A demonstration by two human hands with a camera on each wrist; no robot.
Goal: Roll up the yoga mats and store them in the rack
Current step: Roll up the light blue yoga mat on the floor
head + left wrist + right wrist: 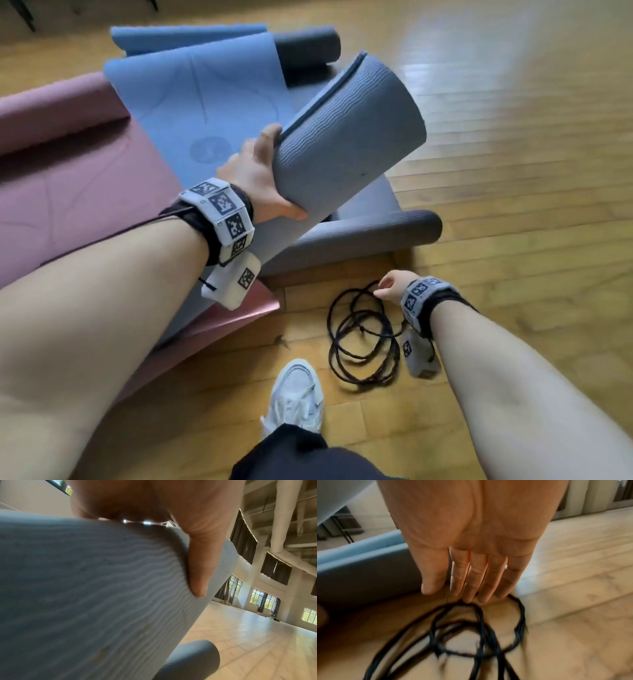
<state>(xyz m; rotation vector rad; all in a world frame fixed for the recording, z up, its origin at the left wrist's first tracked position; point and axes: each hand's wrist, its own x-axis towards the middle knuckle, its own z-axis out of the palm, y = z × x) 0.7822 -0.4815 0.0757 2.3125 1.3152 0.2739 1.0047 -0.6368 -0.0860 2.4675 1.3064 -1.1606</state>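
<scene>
While the left hand [255, 178] grips a rolled grey mat [346, 137] tilted up and away above the floor mats, the right hand [390, 286] reaches straight-fingered to black cords [363, 339]

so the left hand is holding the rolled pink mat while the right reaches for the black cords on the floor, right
Not quite: the rolled mat in the left hand is grey, not pink, as the head view shows. The pink mat lies flat on the floor. The right hand does reach for the black cords.
</scene>
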